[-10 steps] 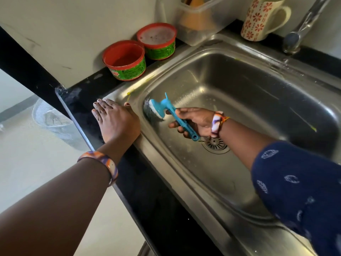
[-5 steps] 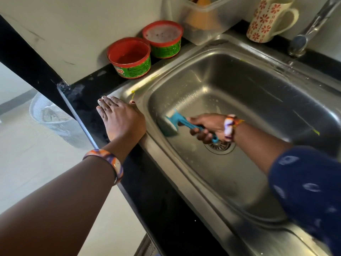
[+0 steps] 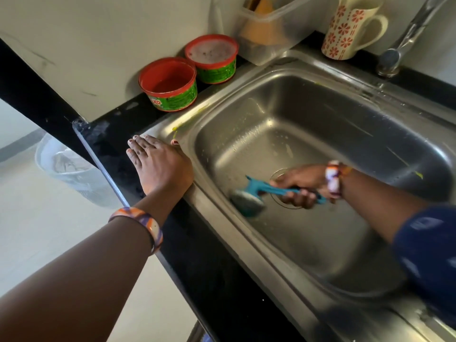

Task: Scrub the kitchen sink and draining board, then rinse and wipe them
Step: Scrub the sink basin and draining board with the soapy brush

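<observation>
From the head camera, a rectangular stainless-steel sink (image 3: 333,124) with rounded corners is set into a glossy black stone table (image 3: 204,262). Its brushed metal is dotted with droplets and thin yellowish streaks along the rim. The right hand (image 3: 299,187) is down in the basin, fingers (image 3: 303,197) curled tight round the slim teal plastic handle of a scrub brush (image 3: 254,196). The brush's round grey scouring head presses against the basin floor close to the near-left wall, just beside the circular drain (image 3: 280,174), which the hand partly covers. The brush and hand are motion-blurred.

The left hand (image 3: 160,166) lies flat on the table's edge where it meets the sink rim, fingers straight and together, holding nothing. A striped orange-and-purple bangle (image 3: 145,223) circles that wrist.

Against the cream wall stand two round red tubs with green labels: the nearer tub (image 3: 169,83) has a bare red inside, the farther tub (image 3: 212,58) holds a pale foamy paste. Beside them are a clear plastic container (image 3: 271,28), a cream floral mug (image 3: 350,28) and a chrome tap (image 3: 399,45).
</observation>
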`<action>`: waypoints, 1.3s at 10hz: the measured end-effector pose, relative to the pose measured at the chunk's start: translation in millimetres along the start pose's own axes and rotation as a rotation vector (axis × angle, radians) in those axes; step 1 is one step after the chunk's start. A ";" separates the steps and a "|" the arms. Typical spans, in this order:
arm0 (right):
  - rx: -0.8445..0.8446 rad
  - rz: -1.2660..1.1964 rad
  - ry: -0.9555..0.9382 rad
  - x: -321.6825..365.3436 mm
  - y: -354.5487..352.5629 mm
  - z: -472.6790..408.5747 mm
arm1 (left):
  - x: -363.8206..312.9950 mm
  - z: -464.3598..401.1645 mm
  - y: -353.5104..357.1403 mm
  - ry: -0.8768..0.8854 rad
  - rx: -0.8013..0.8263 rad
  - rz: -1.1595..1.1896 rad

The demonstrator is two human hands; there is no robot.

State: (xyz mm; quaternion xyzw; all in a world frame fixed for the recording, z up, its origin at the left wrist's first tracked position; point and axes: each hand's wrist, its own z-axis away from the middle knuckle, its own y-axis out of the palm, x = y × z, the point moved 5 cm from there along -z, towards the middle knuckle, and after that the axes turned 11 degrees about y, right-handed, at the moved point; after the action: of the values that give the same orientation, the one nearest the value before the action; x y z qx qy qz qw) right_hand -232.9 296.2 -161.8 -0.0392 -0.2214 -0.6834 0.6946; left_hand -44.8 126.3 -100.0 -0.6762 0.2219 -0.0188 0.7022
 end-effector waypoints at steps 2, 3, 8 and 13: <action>-0.132 -0.129 -0.093 44.9 13.5 -28.3 | -1.2 -0.6 -1.5 0.009 -0.010 0.003; 0.019 0.014 0.169 -30.9 0.0 2.5 | -0.4 -1.7 -0.8 0.007 -0.002 0.005; -0.124 0.022 0.046 38.9 2.0 -33.8 | -1.4 -1.5 -0.6 -0.002 0.005 0.013; -0.156 -0.044 0.039 49.4 3.9 -37.0 | -0.3 -0.8 -7.9 -0.021 0.005 0.015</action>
State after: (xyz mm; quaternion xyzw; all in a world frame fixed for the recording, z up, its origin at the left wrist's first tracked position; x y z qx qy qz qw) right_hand -221.4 237.2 -176.2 -0.0751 -0.1549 -0.7142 0.6785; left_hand -43.2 124.9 -92.3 -0.6731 0.2198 -0.0069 0.7061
